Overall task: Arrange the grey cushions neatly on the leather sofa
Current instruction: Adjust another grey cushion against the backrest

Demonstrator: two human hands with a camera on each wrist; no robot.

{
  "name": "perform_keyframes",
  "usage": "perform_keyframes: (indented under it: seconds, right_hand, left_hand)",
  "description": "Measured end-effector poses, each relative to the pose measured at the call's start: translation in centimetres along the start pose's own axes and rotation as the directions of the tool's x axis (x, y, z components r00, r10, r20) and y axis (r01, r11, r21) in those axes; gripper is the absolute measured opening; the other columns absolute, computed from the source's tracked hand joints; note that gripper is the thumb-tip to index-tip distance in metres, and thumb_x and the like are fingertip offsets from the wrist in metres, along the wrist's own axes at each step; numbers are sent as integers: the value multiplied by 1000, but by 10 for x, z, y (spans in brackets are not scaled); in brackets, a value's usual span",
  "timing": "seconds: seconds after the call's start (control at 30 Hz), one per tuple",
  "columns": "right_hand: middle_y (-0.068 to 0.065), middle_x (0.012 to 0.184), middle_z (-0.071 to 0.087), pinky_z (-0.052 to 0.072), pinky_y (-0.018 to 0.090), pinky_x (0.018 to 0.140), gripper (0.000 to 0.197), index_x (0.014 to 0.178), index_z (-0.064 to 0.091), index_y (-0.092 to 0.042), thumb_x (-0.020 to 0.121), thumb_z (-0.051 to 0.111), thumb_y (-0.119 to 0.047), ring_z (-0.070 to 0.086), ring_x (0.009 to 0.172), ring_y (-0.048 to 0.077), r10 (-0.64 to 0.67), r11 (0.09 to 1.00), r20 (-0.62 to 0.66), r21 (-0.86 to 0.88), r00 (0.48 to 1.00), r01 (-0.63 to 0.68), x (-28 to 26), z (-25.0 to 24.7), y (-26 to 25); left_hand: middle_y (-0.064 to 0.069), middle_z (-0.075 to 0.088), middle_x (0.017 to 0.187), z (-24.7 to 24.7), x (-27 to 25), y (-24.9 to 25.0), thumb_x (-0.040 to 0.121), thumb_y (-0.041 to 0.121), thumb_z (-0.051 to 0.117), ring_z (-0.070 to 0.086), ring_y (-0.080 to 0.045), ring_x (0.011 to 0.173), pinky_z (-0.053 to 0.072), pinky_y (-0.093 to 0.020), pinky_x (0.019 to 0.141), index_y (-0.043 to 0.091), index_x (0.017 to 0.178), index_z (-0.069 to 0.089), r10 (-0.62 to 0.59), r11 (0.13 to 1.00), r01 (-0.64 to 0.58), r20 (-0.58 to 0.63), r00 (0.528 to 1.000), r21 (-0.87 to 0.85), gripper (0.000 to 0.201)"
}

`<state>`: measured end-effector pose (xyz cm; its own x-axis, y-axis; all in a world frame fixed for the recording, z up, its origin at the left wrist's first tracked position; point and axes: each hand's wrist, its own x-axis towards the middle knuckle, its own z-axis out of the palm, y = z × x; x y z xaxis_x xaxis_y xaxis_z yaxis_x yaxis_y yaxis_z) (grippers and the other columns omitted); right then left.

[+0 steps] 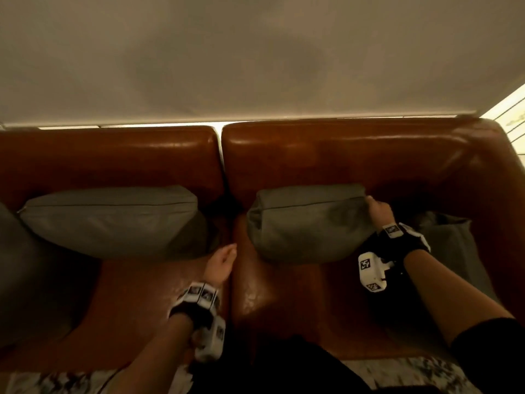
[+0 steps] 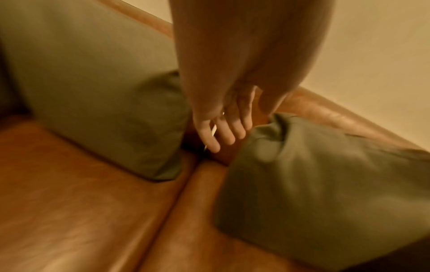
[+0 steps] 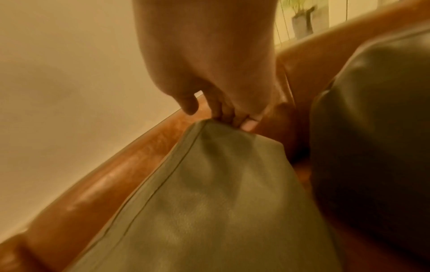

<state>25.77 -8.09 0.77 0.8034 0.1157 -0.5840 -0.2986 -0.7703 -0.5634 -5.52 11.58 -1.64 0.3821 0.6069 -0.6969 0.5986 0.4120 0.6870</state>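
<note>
Fingers of the right hand pinch the upper corner of a grey cushion upright against the sofa back; left hand hovers beside it, fingers loosely spread.

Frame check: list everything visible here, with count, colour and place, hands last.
Sofa: one, brown leather, along the wall.
Cushions: four, grey; far-left edge, left seat, right seat, far right.
Wall: one, beige, behind sofa.
Floor: patterned, below sofa.
Wrist cameras: two, black-white; left, right.
Left hand: open, between the middle cushions.
Right hand: pinches right-seat cushion's top corner.
</note>
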Motion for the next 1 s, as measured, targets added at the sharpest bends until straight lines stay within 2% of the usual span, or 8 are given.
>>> perform_keyframes:
  seconds: [0.13, 0.23, 0.33, 0.5, 0.6, 0.7, 0.83, 1.0]
  right_hand:
    - [8, 79, 59, 44, 17, 53, 26, 104, 63, -9, 93, 41, -1, 60, 55, 8, -45, 964, 130, 264, 991, 9, -22, 24, 35]
    - [21, 108, 65, 55, 38, 84, 28, 119, 58, -4, 92, 52, -5, 67, 91, 27, -82, 968, 249, 250, 965, 18, -40, 45, 48]
    - [21, 118, 62, 45, 46, 101, 35, 119, 54, 2, 85, 61, -4, 60, 109, 34, -147, 982, 190, 149, 971, 119, -54, 55, 48]
    - [21, 120, 60, 41, 45, 104, 35, 117, 53, 2, 84, 62, -2, 56, 113, 35, -234, 972, 181, 47, 955, 229, -65, 56, 48]
    - [23, 122, 58, 44, 36, 101, 40, 122, 48, 4, 84, 59, 6, 56, 112, 28, -245, 968, 271, 117, 931, 220, -76, 45, 47]
    - [10, 110, 62, 55, 19, 76, 46, 125, 49, -6, 84, 58, 10, 65, 92, 11, -197, 946, 383, 314, 902, 74, -87, 11, 53]
    - [12, 108, 66, 53, 37, 84, 40, 120, 55, -9, 83, 60, 6, 64, 94, 24, -84, 967, 545, 246, 835, -64, -92, -8, 78]
    - [22, 108, 67, 48, 30, 70, 26, 107, 64, 6, 86, 60, -9, 67, 93, 26, 124, 907, 445, -414, 887, 81, -80, 62, 135]
  left_hand:
    - [-33, 58, 111, 52, 26, 31, 94, -11, 28, 58, -30, 95, 45, -25, 84, -13, 133, 38, 65, 991, -55, 82, 995, -119, 40]
    - [-22, 63, 94, 56, 17, 43, 90, -10, 30, 59, -24, 82, 49, -19, 69, -8, 121, 53, 86, 996, -86, -57, 995, 2, 39]
    - [-25, 46, 132, 34, 17, 31, 90, -2, 38, 46, -40, 121, 35, -37, 103, 0, 126, 51, 150, 946, -39, -327, 933, 322, 38]
    - [-18, 36, 148, 11, 36, 1, 99, 26, 34, 37, -36, 134, 31, -40, 113, 6, 142, 32, -160, 950, 164, -36, 986, 264, 48]
    - [-23, 54, 116, 9, 31, -5, 97, 24, 33, 63, -32, 98, 52, -30, 82, -2, 113, 56, -153, 981, 160, -64, 986, 114, 38]
    - [-11, 52, 75, 0, 8, -4, 96, 12, 34, 56, -4, 39, 42, -14, 40, 4, 92, 52, -124, 987, 116, -63, 990, -109, 20]
    - [-12, 68, 95, -10, -30, -14, 94, 1, 42, 69, -12, 77, 55, -17, 64, 0, 111, 58, -25, 992, 32, 60, 998, -121, 24]
    - [-12, 55, 131, -37, -41, -57, 88, 10, 55, 51, -29, 125, 40, -32, 101, 5, 127, 54, -133, 710, 86, 12, 991, 698, 38]
